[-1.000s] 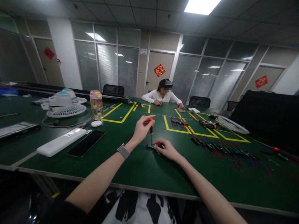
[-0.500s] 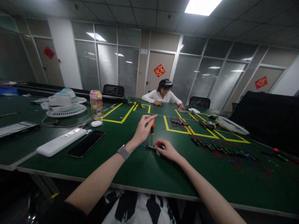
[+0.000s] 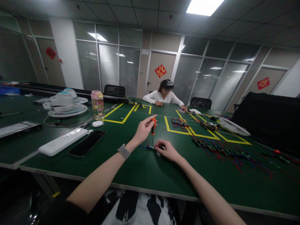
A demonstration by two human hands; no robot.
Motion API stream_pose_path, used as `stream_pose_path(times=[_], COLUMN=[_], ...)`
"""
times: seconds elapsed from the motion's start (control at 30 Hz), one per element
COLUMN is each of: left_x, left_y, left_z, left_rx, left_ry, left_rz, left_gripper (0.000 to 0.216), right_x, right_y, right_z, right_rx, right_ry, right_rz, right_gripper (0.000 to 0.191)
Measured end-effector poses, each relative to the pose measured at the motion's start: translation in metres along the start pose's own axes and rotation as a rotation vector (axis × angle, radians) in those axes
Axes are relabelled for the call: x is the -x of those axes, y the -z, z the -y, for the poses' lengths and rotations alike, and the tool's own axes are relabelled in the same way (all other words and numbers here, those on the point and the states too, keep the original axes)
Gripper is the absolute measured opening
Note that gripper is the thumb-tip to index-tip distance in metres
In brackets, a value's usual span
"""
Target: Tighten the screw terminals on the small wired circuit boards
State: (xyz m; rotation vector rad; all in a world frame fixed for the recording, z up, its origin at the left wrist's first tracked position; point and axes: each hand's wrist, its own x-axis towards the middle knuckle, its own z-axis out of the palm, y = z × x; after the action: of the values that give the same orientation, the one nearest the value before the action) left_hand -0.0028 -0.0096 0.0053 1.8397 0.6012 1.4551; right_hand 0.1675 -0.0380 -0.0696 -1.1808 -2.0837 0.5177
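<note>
My left hand (image 3: 143,129) grips the handle of an orange and black screwdriver (image 3: 153,127), its index finger stretched out over the top. The screwdriver stands upright, its tip down at a small green circuit board (image 3: 150,147) on the table. Thin wires run from the board's left side. My right hand (image 3: 167,150) rests on the table and pinches the board's right end. Its fingertips partly hide what lies under them.
Several wired circuit boards (image 3: 225,150) lie in a row on the right, with another bunch (image 3: 180,122) farther back. On the left are a phone (image 3: 87,143), a white power strip (image 3: 63,141), a bottle (image 3: 97,105) and fans (image 3: 67,110). A person (image 3: 165,93) sits opposite.
The index finger of my left hand has shifted slightly at the top of the screwdriver, and more of the orange handle shows. My right hand and the board stay in place.
</note>
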Motion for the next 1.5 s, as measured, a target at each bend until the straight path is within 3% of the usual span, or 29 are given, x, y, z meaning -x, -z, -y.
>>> stream_pose_path(times=[0.2,0.33,0.4,0.57,0.77,0.93,1.13,1.3,1.5], left_x=[0.0039,0.0014,0.0006,0.0004,-0.0015,0.0006,0.0014,0.0022,0.0006], left_y=[0.0005,-0.0009,-0.0012,0.0009,-0.0004,0.0013,-0.0005,-0.0003,-0.0018], left_z=[-0.0038,-0.0012,-0.0001,0.0005,0.0023,0.0001,-0.0012,-0.0027,-0.0033], left_rx=[-0.348,-0.133,-0.081,-0.239,-0.036,-0.222,-0.072,-0.199,-0.027], left_ry=[-0.150,-0.061,-0.039,-0.114,-0.041,-0.124,-0.090,-0.124,-0.054], left_rz=[-0.104,-0.004,-0.016,-0.075,-0.030,-0.093,-0.019,-0.090,0.024], left_gripper=[0.031,0.038,0.037,0.033,0.037,0.030,0.033,0.029,0.034], right_x=[-0.0005,0.0003,0.0006,0.0005,0.0001,0.0004,0.0005,0.0003,0.0008], right_y=[-0.0005,-0.0010,-0.0008,0.0009,0.0018,0.0005,0.0016,0.0021,0.0017], right_z=[-0.0023,-0.0039,-0.0039,-0.0016,-0.0012,0.0014,0.0056,0.0054,0.0043], right_rx=[0.013,-0.011,-0.008,0.029,0.034,0.018,0.008,0.009,-0.005], right_ry=[-0.018,-0.013,-0.005,-0.011,0.000,0.008,0.001,0.019,0.035], right_rz=[-0.003,0.000,0.001,0.000,0.013,0.007,0.003,0.009,0.009], right_gripper=[0.013,0.016,0.015,0.013,0.013,0.013,0.012,0.012,0.012])
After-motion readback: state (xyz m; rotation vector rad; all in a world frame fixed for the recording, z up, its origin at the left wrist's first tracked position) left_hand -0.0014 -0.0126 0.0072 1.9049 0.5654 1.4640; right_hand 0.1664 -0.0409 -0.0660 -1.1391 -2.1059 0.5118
